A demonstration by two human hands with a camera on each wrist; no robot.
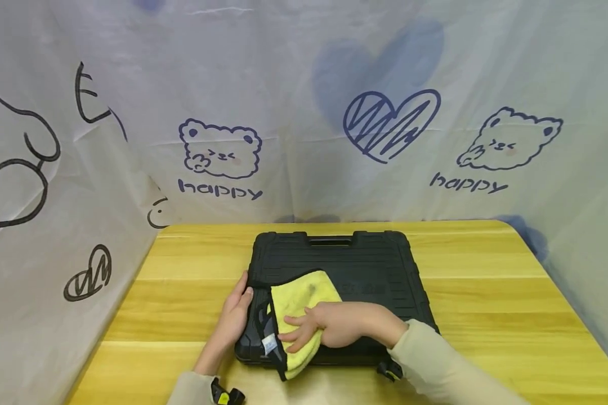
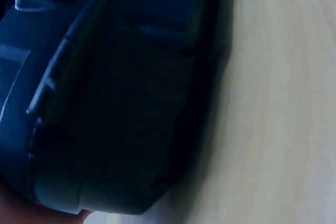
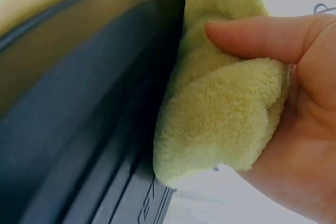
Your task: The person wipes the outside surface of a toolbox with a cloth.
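A black plastic carrying case [image 1: 380,270] lies flat on the table, its handle side facing away. My left hand [image 1: 235,312] holds the case's left edge, with the thumb at the top rim; the case's side wall [image 2: 121,103] fills much of the left wrist view. In my right hand [image 1: 334,323] is a yellow plush cloth [image 1: 299,295] with a dark border and a white tag [image 1: 269,343]. The cloth covers the case's front left part. The right wrist view shows the thumb [image 3: 257,38] across the folded cloth, with the other fingers hidden behind it.
The wood-grain table [image 1: 496,315] extends on both sides of the case. A white sheet [image 1: 304,112] with drawn hearts and bear faces hangs behind and at the sides. Black-and-yellow straps or devices [image 1: 228,395] show near the wrists.
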